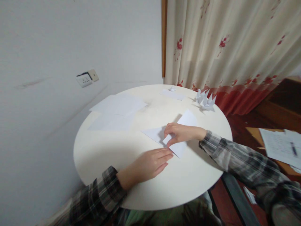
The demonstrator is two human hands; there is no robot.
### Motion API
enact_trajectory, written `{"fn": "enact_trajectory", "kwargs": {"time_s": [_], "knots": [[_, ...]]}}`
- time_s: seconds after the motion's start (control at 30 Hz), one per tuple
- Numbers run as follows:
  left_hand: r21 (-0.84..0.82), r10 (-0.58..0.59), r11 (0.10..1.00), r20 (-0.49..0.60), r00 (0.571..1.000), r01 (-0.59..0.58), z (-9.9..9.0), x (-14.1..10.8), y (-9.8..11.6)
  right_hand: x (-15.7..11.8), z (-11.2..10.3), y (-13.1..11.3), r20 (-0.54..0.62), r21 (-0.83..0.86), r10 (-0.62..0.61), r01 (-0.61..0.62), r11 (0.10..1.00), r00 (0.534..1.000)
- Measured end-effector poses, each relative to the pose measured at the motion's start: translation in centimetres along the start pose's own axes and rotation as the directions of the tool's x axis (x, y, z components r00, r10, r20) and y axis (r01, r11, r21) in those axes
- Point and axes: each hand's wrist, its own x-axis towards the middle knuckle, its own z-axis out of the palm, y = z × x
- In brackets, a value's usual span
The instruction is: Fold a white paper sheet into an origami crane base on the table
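Observation:
A white sheet of paper (154, 134), partly folded, lies on the round white table (103, 153) in front of me. Bent over it, my right hand (180, 133) pinches a raised flap between thumb and fingers. The paper's far corner sticks out beyond that wrist. My left hand (152, 164) rests flat on the table, its fingers stretched out and the tips at the paper's near edge. Nothing is held in the left hand.
Several folded paper cranes (206, 101) stand near the table's right rim. A small folded piece (172, 88) sits by a paper strip at the back. Loose white sheets (117, 108) lie back left. A wooden surface with written papers (282, 146) is at right.

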Motion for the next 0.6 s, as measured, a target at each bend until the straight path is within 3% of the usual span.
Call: {"fn": "enact_trajectory", "kwargs": {"time_s": [0.23,0.6], "knots": [[-0.013,-0.022,1.0,0.002,1.0,0.022,0.0,-0.8,-0.1,0.4,0.5,1.5,-0.003,0.135,0.03,-0.03,0.99,1.0],[0.128,0.039,0.991,-0.065,0.997,-0.03,-0.3,-0.8,-0.1,0.8,2.9,1.9,-0.21,0.152,-0.053,0.086,0.985,0.976]]}}
